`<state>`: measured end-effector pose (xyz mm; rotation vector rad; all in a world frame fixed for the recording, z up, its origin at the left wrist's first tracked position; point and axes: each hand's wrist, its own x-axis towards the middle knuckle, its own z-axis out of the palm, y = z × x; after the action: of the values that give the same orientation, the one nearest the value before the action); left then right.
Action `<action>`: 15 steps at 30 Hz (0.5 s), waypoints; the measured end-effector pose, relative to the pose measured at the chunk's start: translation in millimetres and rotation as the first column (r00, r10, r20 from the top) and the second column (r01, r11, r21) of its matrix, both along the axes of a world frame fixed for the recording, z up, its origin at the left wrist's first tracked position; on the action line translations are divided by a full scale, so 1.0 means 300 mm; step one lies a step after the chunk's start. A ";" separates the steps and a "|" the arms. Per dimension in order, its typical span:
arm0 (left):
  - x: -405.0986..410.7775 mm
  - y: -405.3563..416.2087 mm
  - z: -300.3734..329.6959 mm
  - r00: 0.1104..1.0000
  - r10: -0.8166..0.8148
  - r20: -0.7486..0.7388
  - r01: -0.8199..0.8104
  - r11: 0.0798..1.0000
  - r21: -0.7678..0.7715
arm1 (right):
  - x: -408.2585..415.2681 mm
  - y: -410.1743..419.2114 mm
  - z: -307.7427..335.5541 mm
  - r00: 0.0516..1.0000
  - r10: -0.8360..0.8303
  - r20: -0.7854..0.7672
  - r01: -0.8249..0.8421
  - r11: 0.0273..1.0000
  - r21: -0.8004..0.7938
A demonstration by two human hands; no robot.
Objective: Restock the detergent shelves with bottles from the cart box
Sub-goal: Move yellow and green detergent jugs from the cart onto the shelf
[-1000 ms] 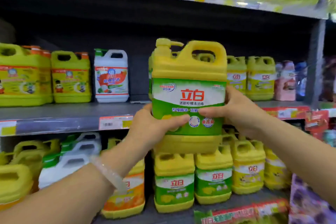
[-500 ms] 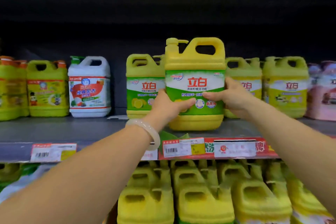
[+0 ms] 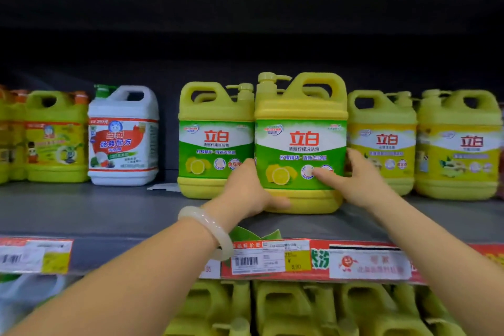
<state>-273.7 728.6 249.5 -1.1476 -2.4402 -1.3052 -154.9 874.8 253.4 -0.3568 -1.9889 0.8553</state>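
A pale bangle (image 3: pixel 211 226) circles one wrist, and price tags (image 3: pixel 271 258) line the front edge beside a red promotional strip (image 3: pixel 368 264).

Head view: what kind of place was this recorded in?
Most likely a supermarket cleaning-products aisle: rows of identical detergent jugs on a grey shelf, and barcode price tags along its front edge. Both hands grip one jug.

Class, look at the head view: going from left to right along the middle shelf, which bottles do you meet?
Yellow-label bottle → white bottle → green-label bottle → green-label bottle between both hands → two yellow-label bottles.
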 end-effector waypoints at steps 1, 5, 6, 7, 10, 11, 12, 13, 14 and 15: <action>0.003 -0.005 0.000 1.000 0.004 -0.006 -0.005 1.000 -0.021 | 0.002 0.000 -0.001 1.000 -0.010 0.005 0.010 1.000 0.015; 0.006 -0.014 0.001 1.000 0.008 0.010 -0.008 1.000 -0.026 | 0.009 -0.003 -0.013 0.999 -0.034 0.023 0.033 0.998 0.054; 0.006 -0.015 0.001 1.000 0.000 0.020 0.000 1.000 -0.022 | 0.011 -0.006 -0.014 0.999 -0.036 0.031 0.034 0.998 0.053; 0.005 -0.016 0.002 1.000 -0.007 0.028 0.007 1.000 -0.018 | 0.014 -0.010 -0.014 0.999 -0.029 0.038 0.027 0.999 0.045; 0.009 -0.023 0.002 0.998 -0.033 0.045 0.033 0.999 -0.002 | 0.022 -0.023 -0.014 1.000 -0.006 0.024 0.005 1.000 0.021; 0.011 -0.026 0.004 0.998 -0.032 0.050 0.032 0.999 0.001 | 0.026 -0.031 -0.014 1.000 -0.001 0.019 0.001 1.000 0.018; 0.009 -0.027 0.004 0.998 -0.032 0.057 0.032 0.999 0.001 | 0.025 -0.029 -0.015 1.000 0.002 0.006 -0.003 1.000 0.016; 0.008 -0.028 0.004 0.997 -0.034 0.065 0.034 0.999 0.006 | 0.027 -0.030 -0.015 1.000 0.006 0.006 -0.006 1.000 0.009; 0.003 -0.027 0.003 0.997 -0.036 0.068 0.035 0.999 0.009 | 0.028 -0.030 -0.015 1.000 0.013 0.001 -0.013 1.000 0.000; 0.001 -0.025 0.002 0.997 -0.036 0.068 0.035 0.999 0.010 | 0.030 -0.033 -0.013 1.000 0.020 -0.002 -0.020 1.000 -0.014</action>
<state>-273.5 721.1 250.0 -1.1685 -2.4693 -1.3857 -145.9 864.8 249.6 -0.3446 -1.9891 0.8825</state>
